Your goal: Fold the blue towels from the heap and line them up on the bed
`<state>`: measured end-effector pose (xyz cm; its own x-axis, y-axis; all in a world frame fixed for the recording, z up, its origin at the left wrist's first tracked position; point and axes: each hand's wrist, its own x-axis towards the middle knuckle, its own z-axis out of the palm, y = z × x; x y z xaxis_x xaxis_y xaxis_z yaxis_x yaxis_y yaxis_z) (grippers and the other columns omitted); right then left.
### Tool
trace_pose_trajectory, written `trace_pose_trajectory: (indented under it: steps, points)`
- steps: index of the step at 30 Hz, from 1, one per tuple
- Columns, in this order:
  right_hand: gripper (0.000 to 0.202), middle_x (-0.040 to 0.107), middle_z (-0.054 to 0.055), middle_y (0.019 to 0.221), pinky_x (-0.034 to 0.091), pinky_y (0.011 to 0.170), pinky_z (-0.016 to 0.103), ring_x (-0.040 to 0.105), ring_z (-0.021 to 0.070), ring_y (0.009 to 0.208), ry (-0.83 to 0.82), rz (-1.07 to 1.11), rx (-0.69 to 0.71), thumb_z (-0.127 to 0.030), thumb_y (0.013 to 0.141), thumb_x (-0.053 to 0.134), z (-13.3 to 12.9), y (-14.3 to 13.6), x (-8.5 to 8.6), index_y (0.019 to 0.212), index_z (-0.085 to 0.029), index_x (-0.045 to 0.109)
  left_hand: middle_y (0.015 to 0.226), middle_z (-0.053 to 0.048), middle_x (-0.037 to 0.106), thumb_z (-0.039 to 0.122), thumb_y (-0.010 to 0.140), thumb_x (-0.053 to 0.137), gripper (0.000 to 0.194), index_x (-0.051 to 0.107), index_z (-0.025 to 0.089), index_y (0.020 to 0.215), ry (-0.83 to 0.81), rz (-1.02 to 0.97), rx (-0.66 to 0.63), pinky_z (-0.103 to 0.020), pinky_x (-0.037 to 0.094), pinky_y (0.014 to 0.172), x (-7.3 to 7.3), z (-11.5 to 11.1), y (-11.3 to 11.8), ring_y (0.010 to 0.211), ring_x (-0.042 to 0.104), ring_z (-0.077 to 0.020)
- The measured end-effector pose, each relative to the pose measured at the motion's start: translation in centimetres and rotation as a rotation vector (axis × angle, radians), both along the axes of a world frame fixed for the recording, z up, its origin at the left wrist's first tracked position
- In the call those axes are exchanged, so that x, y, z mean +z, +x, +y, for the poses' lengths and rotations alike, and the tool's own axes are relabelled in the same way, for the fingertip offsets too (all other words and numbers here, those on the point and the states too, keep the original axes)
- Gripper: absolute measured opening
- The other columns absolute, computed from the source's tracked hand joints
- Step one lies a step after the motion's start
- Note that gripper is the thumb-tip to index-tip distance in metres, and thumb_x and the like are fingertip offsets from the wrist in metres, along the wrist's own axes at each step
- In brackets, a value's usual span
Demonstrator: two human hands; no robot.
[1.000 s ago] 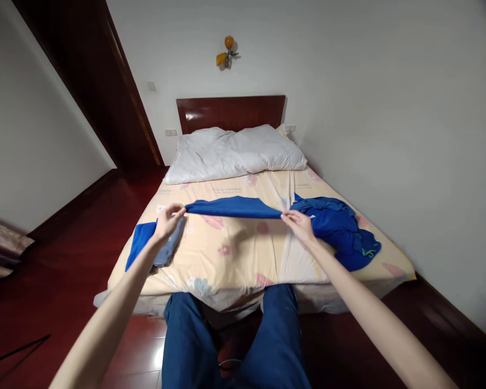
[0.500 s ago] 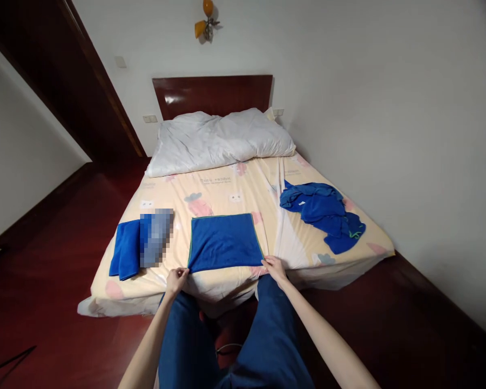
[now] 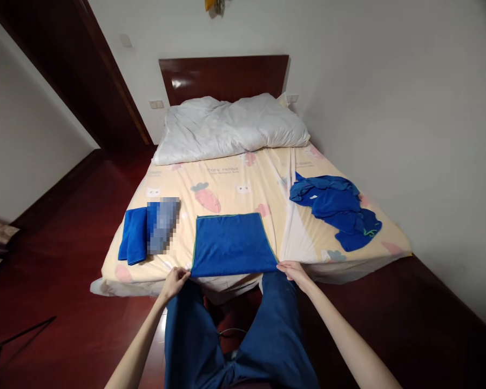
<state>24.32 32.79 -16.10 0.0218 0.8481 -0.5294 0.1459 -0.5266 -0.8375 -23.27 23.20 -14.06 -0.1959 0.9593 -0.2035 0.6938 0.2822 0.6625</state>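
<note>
With both hands, left (image 3: 175, 282) and right (image 3: 294, 272), pinching blue cloth (image 3: 233, 244) corners, uneven pulling could skew it.

Both arms reach forward, left hand (image 3: 176, 282) and right hand (image 3: 295, 272) apart, each grip pinched closed.

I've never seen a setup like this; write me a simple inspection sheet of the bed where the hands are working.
Surface: patterned bed sheet, wrinkled in places.
Things: green-edged blue cloth spread out; folded blue cloth and pixelated bundle at left; rumpled blue heap at right.
Clutter: white quilt by the headboard.
Hands: left hand and right hand pinch the spread cloth's near corners.
Cables: thin pale cord between the legs; use unclear.
Surroundings: pale walls, dark red floor.
</note>
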Motion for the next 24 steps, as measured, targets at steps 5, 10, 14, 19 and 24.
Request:
trace_pose_trajectory:
  steps: [5, 10, 14, 19, 24]
  points:
    - [0.042, 0.071, 0.001, 0.073, 0.022, 0.041, 0.018, 0.036, 0.0047, 0.044, 0.010, -0.012, 0.049, -0.041, 0.055, 0.086, 1.5, -0.9, 0.4, 0.087, -0.016, 0.075, 0.090, -0.012, 0.074, 0.066, 0.074, 0.057, 0.052, 0.072, 0.018, 0.088, -0.017, -0.076, 0.017, -0.038, 0.053, 0.082, 1.1, 5.6, -0.4, 0.086, 0.069, -0.0290]
    - [0.052, 0.075, 0.007, 0.081, 0.030, 0.041, 0.021, 0.056, 0.0134, 0.054, 0.061, -0.078, -0.047, -0.052, 0.055, 0.086, 3.8, -2.1, 0.1, 0.090, -0.015, 0.075, 0.098, -0.017, 0.075, 0.053, 0.082, 0.055, 0.045, 0.072, 0.015, 0.098, 0.094, 0.051, 0.017, -0.037, 0.055, 0.078, 0.9, 14.6, -2.0, 0.086, 0.072, -0.0294]
    - [0.054, 0.076, 0.011, 0.084, 0.051, 0.058, 0.030, 0.070, 0.0252, 0.078, 0.177, -0.058, -0.105, -0.055, 0.050, 0.089, 6.9, -2.5, -1.5, 0.085, -0.016, 0.073, 0.111, -0.017, 0.072, 0.037, 0.086, 0.053, 0.036, 0.073, 0.013, 0.104, 0.111, 0.100, -0.019, -0.037, 0.052, 0.089, -0.7, 21.7, -3.1, 0.095, 0.070, -0.0271]
    - [0.052, 0.077, 0.013, 0.090, 0.056, 0.078, 0.036, 0.072, 0.0277, 0.087, 0.334, -0.126, -0.045, -0.059, 0.057, 0.087, 14.2, -3.7, -3.7, 0.083, -0.018, 0.070, 0.103, -0.014, 0.071, 0.028, 0.084, 0.057, 0.032, 0.074, 0.014, 0.109, 0.140, 0.240, -0.288, -0.036, 0.049, 0.094, -2.3, 27.1, -3.8, 0.094, 0.066, -0.0245]
    - [0.038, 0.076, 0.010, 0.080, 0.056, 0.075, 0.037, 0.072, 0.0257, 0.075, 0.488, -0.377, 0.051, -0.049, 0.071, 0.080, 23.1, -6.7, -4.5, 0.087, -0.015, 0.072, 0.090, -0.008, 0.069, 0.031, 0.083, 0.063, 0.022, 0.075, 0.017, 0.094, 0.109, 0.331, -0.440, -0.034, 0.049, 0.088, -2.5, 28.5, -4.4, 0.085, 0.063, -0.0214]
